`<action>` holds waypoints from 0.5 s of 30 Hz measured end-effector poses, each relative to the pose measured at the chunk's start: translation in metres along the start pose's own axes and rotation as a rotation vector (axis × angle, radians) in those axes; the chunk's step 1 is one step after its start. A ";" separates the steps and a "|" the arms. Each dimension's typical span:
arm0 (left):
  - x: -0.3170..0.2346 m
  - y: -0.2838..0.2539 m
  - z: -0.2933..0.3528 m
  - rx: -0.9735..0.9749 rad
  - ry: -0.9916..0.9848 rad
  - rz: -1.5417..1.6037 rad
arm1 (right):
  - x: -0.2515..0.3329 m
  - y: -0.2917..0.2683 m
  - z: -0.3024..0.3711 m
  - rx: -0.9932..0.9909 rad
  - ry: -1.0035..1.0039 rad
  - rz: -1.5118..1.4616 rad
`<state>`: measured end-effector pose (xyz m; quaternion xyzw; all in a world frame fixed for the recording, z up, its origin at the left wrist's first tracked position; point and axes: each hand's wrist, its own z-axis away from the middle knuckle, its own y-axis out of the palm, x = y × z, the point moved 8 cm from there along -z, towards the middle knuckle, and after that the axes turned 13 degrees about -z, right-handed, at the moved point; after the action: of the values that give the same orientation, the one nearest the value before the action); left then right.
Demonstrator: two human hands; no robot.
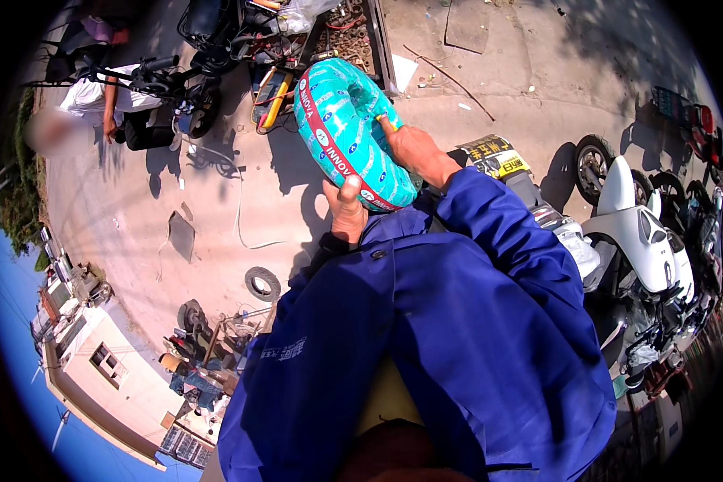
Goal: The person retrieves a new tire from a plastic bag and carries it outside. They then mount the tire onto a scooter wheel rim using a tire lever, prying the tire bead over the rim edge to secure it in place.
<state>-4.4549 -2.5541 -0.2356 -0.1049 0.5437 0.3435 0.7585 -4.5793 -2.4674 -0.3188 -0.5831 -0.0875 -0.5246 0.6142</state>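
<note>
Supporting hand: left hand (345, 210), low on the near side, thumb raised against the ring's edge, fingers mostly hidden beneath; closed around that edge.
Working hand: right hand (422, 154), reaching in from the right with a bent elbow, fingers curled, index finger pointing toward the ring's hole.
Right grip: nearly closed; a small yellow piece (381, 118) shows at the fingertips, but whether it is pinched there I cannot tell.
Sleeves: blue jacket (490, 305), right sleeve stretched forward, left forearm largely hidden.
Wrapped ring: one thick ring (347, 132), in front of the jacket between both hands, tilted, its hole toward the upper right.
Wrapping: glossy teal film with small blue marks and pale lettering, plus one red band with white print along the left side; creased near the hole.
Ground counts: one loose tyre (263, 283), one dark flat panel (181, 235), one thin stick (451, 83).
Around: one white scooter (647, 241) at right; one person in a white top (132, 95) at upper left.
</note>
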 end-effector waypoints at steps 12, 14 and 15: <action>-0.062 0.003 -0.093 0.143 -0.331 0.025 | 0.011 -0.010 -0.020 0.134 0.074 0.077; -0.057 0.014 -0.103 0.150 -0.324 0.064 | 0.010 -0.017 -0.027 0.103 0.040 0.068; -0.055 0.017 -0.103 0.141 -0.310 0.125 | 0.013 -0.023 -0.029 0.057 0.022 0.095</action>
<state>-4.5530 -2.6191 -0.2224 0.0367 0.4487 0.3630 0.8158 -4.6053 -2.4928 -0.3040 -0.5630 -0.0682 -0.4984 0.6557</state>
